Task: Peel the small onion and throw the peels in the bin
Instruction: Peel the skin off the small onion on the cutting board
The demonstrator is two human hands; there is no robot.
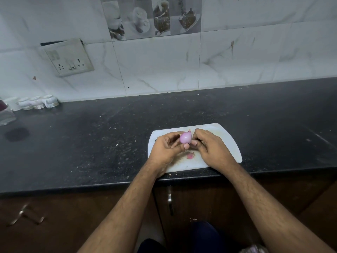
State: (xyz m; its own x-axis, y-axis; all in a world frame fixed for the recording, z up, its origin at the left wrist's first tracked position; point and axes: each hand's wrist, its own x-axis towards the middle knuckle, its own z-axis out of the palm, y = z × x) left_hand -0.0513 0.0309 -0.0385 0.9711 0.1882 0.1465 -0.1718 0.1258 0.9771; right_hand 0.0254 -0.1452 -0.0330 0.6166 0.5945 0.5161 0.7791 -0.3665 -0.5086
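A small purple onion point(185, 138), mostly bare of skin, is held just above a white cutting board point(225, 141). My left hand point(166, 149) grips it from the left with thumb and fingers. My right hand point(211, 147) pinches it from the right, fingertips at its top and side. A pink piece of peel point(190, 155) lies on the board below the onion, between my wrists. No bin is in view.
The board sits at the front edge of a black stone counter point(91, 143). Small white cups point(38, 102) and a glass jar point(6, 114) stand at the far left. A switch socket point(68, 58) is on the tiled wall. Brown cabinet doors point(200, 198) are below.
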